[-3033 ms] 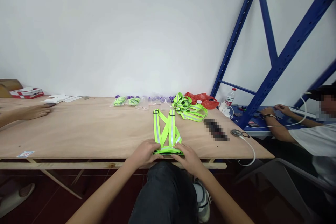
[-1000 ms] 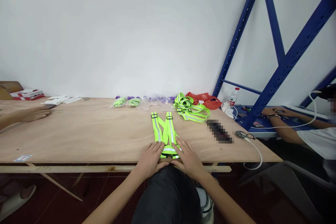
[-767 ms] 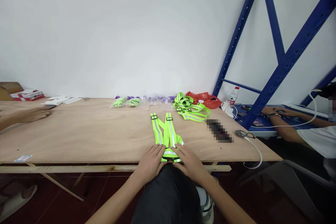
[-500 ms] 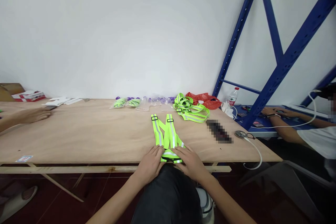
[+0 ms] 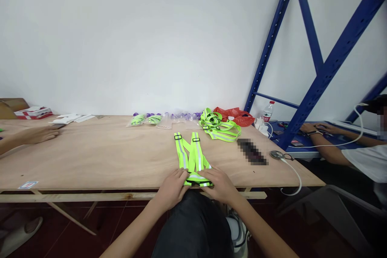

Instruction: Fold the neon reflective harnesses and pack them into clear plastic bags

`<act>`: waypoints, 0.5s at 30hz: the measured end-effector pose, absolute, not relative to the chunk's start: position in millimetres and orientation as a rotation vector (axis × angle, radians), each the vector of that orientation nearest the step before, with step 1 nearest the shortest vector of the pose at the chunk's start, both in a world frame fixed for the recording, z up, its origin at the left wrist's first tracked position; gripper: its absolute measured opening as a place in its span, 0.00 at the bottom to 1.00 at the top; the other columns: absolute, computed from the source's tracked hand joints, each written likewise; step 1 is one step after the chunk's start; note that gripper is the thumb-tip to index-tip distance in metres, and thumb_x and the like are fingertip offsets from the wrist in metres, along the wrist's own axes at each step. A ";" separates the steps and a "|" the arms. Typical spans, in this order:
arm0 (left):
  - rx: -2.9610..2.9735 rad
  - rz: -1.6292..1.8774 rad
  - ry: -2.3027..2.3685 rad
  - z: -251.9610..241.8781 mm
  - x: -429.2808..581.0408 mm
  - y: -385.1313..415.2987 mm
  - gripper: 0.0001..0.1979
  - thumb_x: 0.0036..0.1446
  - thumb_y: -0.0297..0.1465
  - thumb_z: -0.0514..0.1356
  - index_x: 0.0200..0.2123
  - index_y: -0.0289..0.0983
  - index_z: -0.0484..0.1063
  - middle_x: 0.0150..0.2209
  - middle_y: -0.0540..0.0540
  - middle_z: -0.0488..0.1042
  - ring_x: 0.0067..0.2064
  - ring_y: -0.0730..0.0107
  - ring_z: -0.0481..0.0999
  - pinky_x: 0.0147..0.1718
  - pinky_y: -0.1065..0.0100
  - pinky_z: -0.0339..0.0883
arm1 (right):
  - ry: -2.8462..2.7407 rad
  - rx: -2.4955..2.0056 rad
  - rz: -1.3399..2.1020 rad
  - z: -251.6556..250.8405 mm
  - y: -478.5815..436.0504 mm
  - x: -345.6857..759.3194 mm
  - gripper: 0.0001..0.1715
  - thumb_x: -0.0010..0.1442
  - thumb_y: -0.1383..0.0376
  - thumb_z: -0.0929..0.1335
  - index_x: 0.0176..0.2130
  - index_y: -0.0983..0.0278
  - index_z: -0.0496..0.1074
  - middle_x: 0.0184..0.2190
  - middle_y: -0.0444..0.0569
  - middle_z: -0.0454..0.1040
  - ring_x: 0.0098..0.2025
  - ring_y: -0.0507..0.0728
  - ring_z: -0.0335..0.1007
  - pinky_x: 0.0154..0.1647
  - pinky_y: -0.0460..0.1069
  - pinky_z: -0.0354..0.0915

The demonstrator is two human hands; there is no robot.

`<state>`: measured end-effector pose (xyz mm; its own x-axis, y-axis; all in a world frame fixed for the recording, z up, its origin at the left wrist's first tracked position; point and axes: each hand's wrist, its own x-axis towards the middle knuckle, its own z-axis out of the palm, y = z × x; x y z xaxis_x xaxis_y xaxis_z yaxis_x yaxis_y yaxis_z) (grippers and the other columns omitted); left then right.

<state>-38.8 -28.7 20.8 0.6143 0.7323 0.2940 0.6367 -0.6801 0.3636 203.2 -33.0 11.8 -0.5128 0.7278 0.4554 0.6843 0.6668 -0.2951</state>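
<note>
A neon yellow reflective strap vest lies flat on the plywood table, its two straps running away from me. My left hand and my right hand pinch its near waistband end at the table's front edge, one hand on each side. A loose heap of more neon straps lies further back on the table to the right.
Small bagged green and purple items line the far edge beside a red bag. A blurred dark object and a round disc with white cable lie at right. Another person's hand rests at left; a seated person works at a blue rack.
Both hands slid back from lying flat over the vest's lower part to gripping its near end at the table edge. The vest shifted slightly toward me.
</note>
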 end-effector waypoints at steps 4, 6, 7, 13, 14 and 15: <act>2.504 0.625 1.158 26.8 -40.6 -25.8 0.10 0.66 0.35 0.53 0.49 0.41 0.67 0.49 0.42 0.76 0.50 0.57 0.75 0.47 0.62 0.69 | -2.290 -1.126 0.139 13.7 -30.2 203.0 0.19 0.60 0.62 0.70 0.52 0.59 0.76 0.47 0.51 0.80 0.49 0.61 0.76 0.59 0.59 0.64; 2.459 0.633 1.170 29.4 -41.8 -22.9 0.12 0.66 0.38 0.53 0.49 0.41 0.68 0.48 0.43 0.77 0.47 0.58 0.77 0.43 0.64 0.69 | -2.260 -1.141 0.149 15.4 -28.0 203.5 0.17 0.61 0.61 0.70 0.49 0.60 0.77 0.45 0.52 0.81 0.47 0.61 0.77 0.54 0.56 0.68; 2.441 0.643 1.174 30.4 -42.3 -21.1 0.14 0.67 0.40 0.52 0.49 0.41 0.70 0.47 0.44 0.78 0.46 0.58 0.78 0.43 0.64 0.69 | -2.246 -1.154 0.155 16.5 -26.8 203.8 0.16 0.61 0.60 0.70 0.48 0.60 0.77 0.44 0.52 0.81 0.46 0.60 0.77 0.51 0.55 0.69; 2.315 0.733 1.140 33.5 -40.1 -6.4 0.19 0.67 0.45 0.51 0.43 0.41 0.76 0.43 0.44 0.80 0.44 0.59 0.78 0.43 0.66 0.67 | -2.153 -1.253 0.302 23.8 -18.3 203.3 0.13 0.62 0.57 0.69 0.43 0.59 0.78 0.40 0.49 0.82 0.41 0.60 0.78 0.42 0.51 0.69; 2.293 0.748 1.140 33.3 -38.6 -3.4 0.19 0.67 0.45 0.50 0.41 0.40 0.76 0.41 0.44 0.80 0.43 0.59 0.78 0.43 0.65 0.67 | -2.116 -1.257 0.335 23.9 -16.2 202.6 0.12 0.62 0.57 0.69 0.42 0.59 0.78 0.38 0.48 0.82 0.40 0.59 0.78 0.41 0.51 0.69; 2.275 0.762 1.146 32.9 -36.8 -0.3 0.20 0.67 0.45 0.50 0.40 0.39 0.77 0.40 0.44 0.80 0.42 0.59 0.77 0.43 0.65 0.67 | -2.074 -1.250 0.359 23.5 -13.9 202.0 0.12 0.61 0.57 0.69 0.41 0.59 0.78 0.37 0.48 0.81 0.39 0.59 0.77 0.41 0.50 0.69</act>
<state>-36.8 -0.3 32.9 0.4950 0.8283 0.2625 0.5624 -0.5357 0.6299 202.0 -13.9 23.5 -0.3077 0.8589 0.4094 0.6715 0.5009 -0.5460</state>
